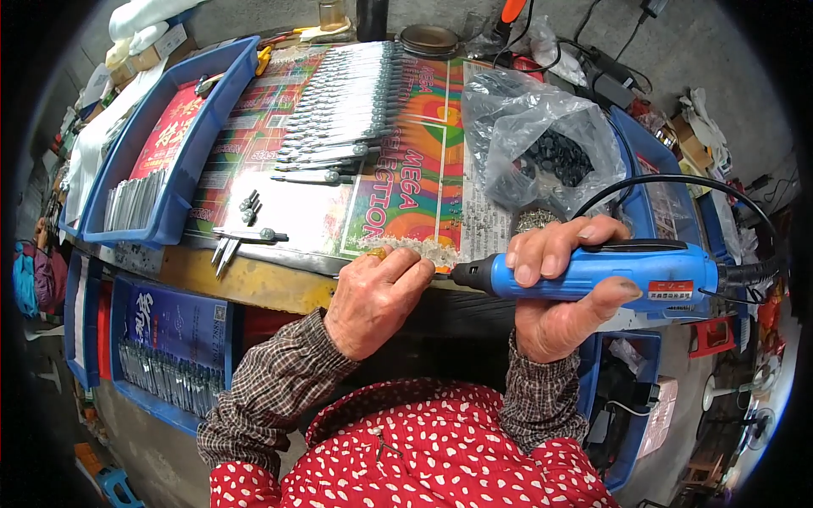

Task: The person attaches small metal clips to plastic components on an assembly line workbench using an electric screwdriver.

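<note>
My right hand [559, 279] is wrapped round a blue electric screwdriver [610, 269] with a black nose and a black cord. Its nose points left at my left hand [377, 296], whose fingers are closed in a pinch. A bit of orange shows between that hand and the nose; the rest of what it holds is hidden. Just beyond the left hand lies a heap of tiny whitish pieces [415, 249]. To its left, several slim silver metal pieces [241, 235] lie at the table's edge, with small dark parts [249, 207] behind them.
A long row of slim silver tools [339, 106] covers the table's far middle. A clear plastic bag [542, 127] of black parts stands at the right, near a bowl of small metal pieces [533, 218]. Blue bins [169, 229] flank the table, and another blue bin [174, 411] sits lower left.
</note>
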The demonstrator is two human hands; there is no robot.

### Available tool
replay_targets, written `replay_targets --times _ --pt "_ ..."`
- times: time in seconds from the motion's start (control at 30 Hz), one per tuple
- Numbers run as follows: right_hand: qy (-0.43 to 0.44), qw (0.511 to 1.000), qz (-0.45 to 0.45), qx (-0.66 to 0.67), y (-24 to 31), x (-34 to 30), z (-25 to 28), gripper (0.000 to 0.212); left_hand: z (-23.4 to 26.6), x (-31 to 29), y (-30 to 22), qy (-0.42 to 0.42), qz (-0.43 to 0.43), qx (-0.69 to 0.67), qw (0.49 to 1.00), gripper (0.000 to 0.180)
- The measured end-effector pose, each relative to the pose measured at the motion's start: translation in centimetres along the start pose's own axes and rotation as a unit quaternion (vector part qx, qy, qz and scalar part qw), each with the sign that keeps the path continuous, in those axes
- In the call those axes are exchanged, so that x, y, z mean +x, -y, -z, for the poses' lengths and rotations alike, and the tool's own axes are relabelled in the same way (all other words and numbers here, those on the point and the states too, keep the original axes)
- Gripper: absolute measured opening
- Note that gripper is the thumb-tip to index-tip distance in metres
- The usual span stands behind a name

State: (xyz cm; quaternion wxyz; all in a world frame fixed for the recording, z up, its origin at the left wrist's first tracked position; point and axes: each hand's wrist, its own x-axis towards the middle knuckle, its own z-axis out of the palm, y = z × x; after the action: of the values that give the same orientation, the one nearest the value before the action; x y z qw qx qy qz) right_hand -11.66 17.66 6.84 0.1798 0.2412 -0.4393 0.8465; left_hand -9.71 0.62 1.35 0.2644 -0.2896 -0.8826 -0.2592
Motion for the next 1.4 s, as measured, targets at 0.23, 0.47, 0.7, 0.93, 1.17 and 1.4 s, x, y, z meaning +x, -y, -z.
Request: replay_targets --times 0.23,0.47,0.7,0.93,1.17,1.4 --pt "0.002 1.000 -0.001 0.002 -0.06 -0.05 0.02 0.059 0.05 0.21 -0.09 -0.003 -0.002 0.009 1.000 0.018" --pt "0.002 1.000 -0.005 -0.006 -0.15 -0.08 -0.03 0.058 -0.13 0.05 0.15 -0.007 0.008 -0.001 1.000 0.018" --pt "0.007 1.000 -0.006 0.006 -0.09 -0.09 0.12 0.057 0.07 -0.18 -0.03 -0.004 -0.033 0.027 0.999 0.025" --pt "-0.001 1.000 -0.006 0.014 -0.04 -0.14 0.12 0.058 -0.09 -0.54 0.09 -0.006 -0.033 0.049 0.998 0.029" --pt "-0.006 1.000 -0.003 0.004 0.08 -0.10 0.18 0.058 -0.09 -0.54 0.10 0.006 -0.020 0.046 0.999 0.027" --pt "-0.001 1.000 -0.008 0.010 0.12 -0.07 0.26 0.058 0.00 -0.39 -0.10 0.014 0.008 0.042 0.999 0.026"
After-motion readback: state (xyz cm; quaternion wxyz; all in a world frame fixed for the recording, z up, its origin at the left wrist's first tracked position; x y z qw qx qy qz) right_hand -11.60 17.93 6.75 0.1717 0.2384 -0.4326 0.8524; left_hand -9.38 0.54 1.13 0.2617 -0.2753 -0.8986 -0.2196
